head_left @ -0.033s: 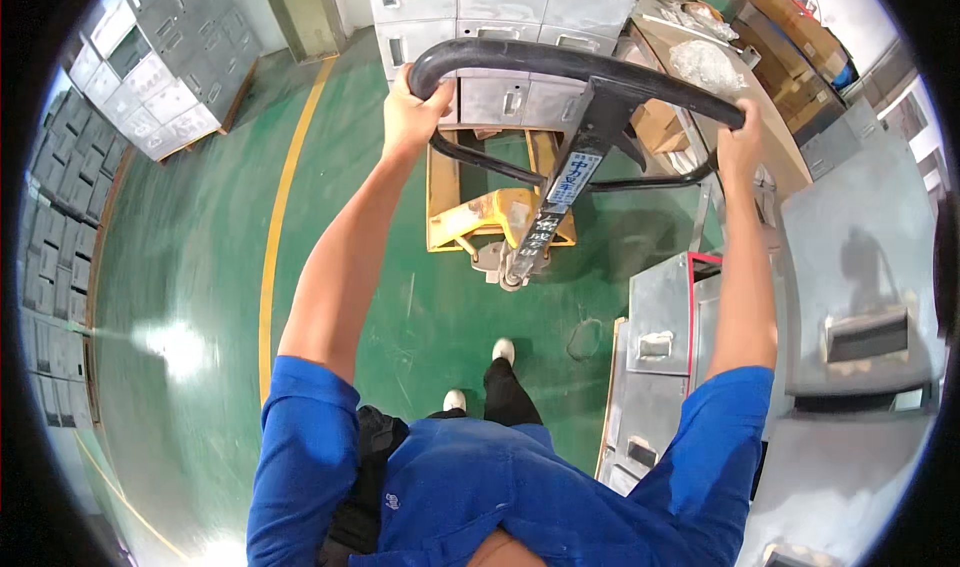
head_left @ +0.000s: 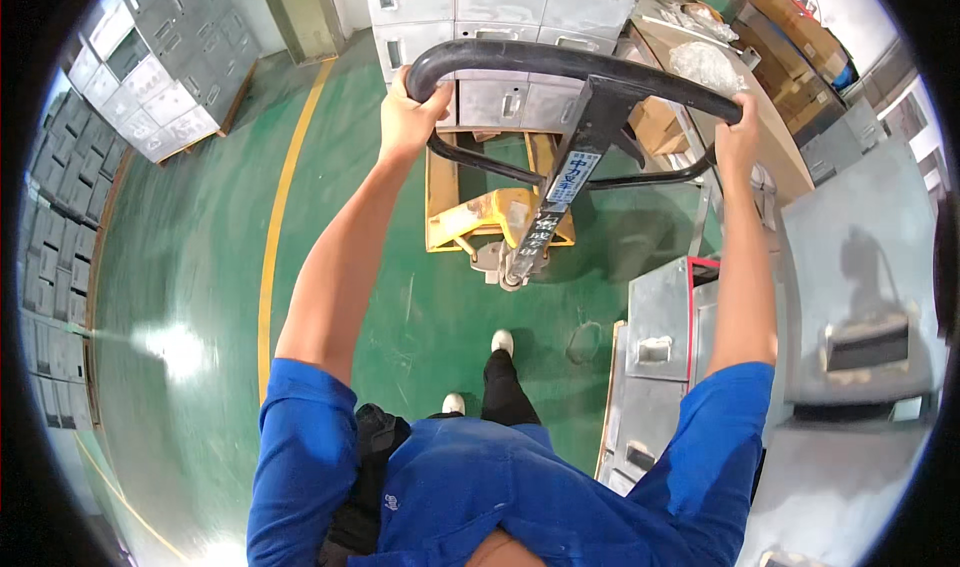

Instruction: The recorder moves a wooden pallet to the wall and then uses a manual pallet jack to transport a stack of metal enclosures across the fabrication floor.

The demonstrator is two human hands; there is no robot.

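Note:
Both arms reach forward to the black loop handle (head_left: 560, 59) of a yellow pallet jack (head_left: 487, 215). My left hand (head_left: 411, 117) is wrapped round the handle's left bend. At its right end, my right hand (head_left: 738, 137) is closed on the bar. A dark tiller (head_left: 570, 167) with a printed label joins the handle to the jack's wheeled base. The yellow forks run away from me, under the stack of grey metal lockers (head_left: 500, 32); their far ends are hidden.
More grey lockers (head_left: 175, 57) stand on pallets along the left. At my right are a locker with a red edge (head_left: 660, 317) and large grey panels (head_left: 850, 267). A worktable (head_left: 770, 137) holds plastic wrap (head_left: 705, 65) and boxes. A yellow line (head_left: 280, 207) crosses the green floor (head_left: 200, 257).

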